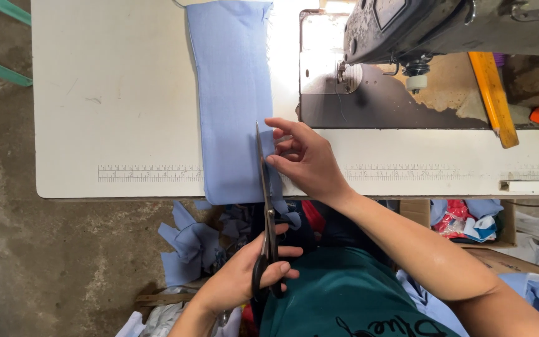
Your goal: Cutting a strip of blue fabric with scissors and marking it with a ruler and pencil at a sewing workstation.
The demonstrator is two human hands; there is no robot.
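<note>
A long strip of light blue fabric [232, 93] lies on the white sewing table [113, 93], its near end hanging over the front edge. My left hand [244, 278] grips the black handles of a pair of scissors [263, 187], whose blades point away from me along the strip's right edge. My right hand [307, 161] pinches that right edge of the fabric just beside the blades, fingers bent toward the cloth.
A dark sewing machine [444, 25] stands at the back right, with a yellow wooden ruler [494, 93] beside it. A printed ruler scale [151, 173] runs along the table front. Blue fabric scraps [188, 246] lie on the concrete floor; a cardboard box [469, 221] holds cloth.
</note>
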